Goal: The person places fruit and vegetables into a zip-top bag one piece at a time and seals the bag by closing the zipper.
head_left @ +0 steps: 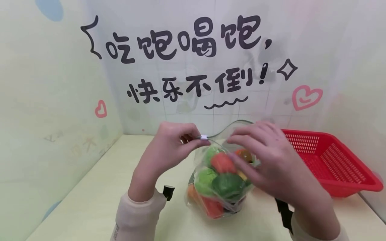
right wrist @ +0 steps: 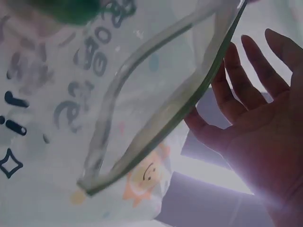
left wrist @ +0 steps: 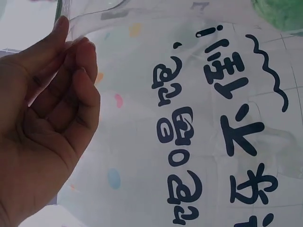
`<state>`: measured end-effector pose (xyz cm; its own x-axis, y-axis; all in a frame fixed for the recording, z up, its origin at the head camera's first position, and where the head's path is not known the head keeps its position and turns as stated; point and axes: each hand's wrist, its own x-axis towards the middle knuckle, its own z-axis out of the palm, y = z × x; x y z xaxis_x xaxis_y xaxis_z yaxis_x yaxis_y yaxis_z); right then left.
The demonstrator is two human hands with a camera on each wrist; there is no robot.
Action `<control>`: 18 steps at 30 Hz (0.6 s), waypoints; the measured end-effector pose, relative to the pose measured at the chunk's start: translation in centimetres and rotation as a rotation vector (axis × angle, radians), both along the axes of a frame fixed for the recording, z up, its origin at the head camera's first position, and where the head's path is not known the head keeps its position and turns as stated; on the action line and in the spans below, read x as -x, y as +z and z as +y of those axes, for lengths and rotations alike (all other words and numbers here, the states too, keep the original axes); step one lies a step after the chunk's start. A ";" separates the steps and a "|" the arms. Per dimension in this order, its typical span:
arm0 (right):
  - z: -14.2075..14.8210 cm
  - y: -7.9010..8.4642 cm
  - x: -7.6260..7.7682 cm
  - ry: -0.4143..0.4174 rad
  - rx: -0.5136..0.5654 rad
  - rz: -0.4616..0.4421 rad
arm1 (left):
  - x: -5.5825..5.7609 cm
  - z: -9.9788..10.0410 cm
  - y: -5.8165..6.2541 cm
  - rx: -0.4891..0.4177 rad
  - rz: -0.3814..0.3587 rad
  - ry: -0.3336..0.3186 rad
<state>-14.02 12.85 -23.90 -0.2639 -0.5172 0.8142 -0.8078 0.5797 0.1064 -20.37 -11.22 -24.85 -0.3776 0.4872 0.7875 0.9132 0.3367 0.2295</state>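
A clear zip bag [head_left: 221,209] full of vegetable- and fruit-like pieces, green, red and orange, stands upright on the table. Its mouth gapes, and the dark zip strip [right wrist: 175,120] bows outward in the right wrist view. My left hand [head_left: 172,144] pinches the bag's top corner between thumb and index finger, right beside a small white slider [head_left: 204,137]. In the left wrist view, clear plastic runs from those fingertips [left wrist: 61,26]. My right hand [head_left: 268,157] is at the opposite side of the mouth, fingers spread and loosely bent, right at the strip.
A red perforated basket [head_left: 351,187] stands to the right, partly behind my right forearm. The pale tabletop [head_left: 99,201] meets a wall sheet [head_left: 181,117] with large dark lettering at the back. Black wrist-camera mounts [head_left: 168,192] stick out from the sleeves.
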 end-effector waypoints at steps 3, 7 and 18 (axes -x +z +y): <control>-1.7 -0.1 -0.5 -0.006 -0.009 0.031 | -0.7 0.7 0.1 0.031 0.013 -0.081; -2.7 -0.6 -0.1 0.005 0.001 0.091 | -1.5 1.4 0.0 0.070 0.014 -0.156; -2.3 -1.0 1.3 0.034 -0.011 0.120 | -1.9 0.5 0.5 0.162 0.107 -0.052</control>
<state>-15.28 10.56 -24.86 -0.1475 -0.5334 0.8329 -0.8081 0.5506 0.2095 -18.47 -10.67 -24.37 -0.2672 0.6277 0.7311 0.9466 0.3131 0.0772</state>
